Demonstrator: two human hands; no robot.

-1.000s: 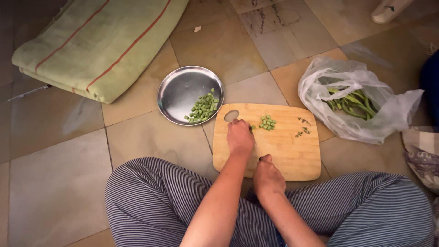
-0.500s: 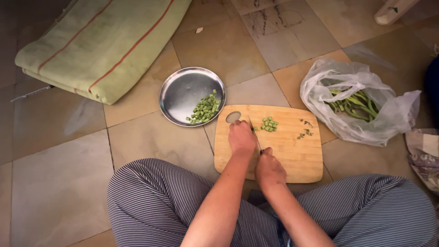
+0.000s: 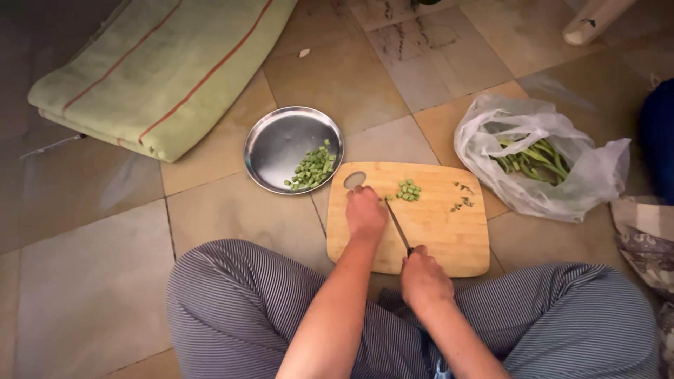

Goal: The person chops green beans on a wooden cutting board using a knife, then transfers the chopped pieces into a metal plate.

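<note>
Here we note one plate (image 3: 281, 140) holding bean bits (image 3: 312, 170) — one bag (image 3: 562, 186) holding pods (image 3: 535, 157). Right hand (image 3: 423, 279) grips the knife (image 3: 397, 224); left hand (image 3: 366, 213) presses closed on the board (image 3: 449, 238).

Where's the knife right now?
In the head view, the knife lies across the middle of the wooden cutting board, handle in the right hand, blade tip beside the left hand near the chopped green pieces.

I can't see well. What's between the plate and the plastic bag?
The wooden cutting board, with a small pile of cut beans, lies between plate and bag, head view.
</note>
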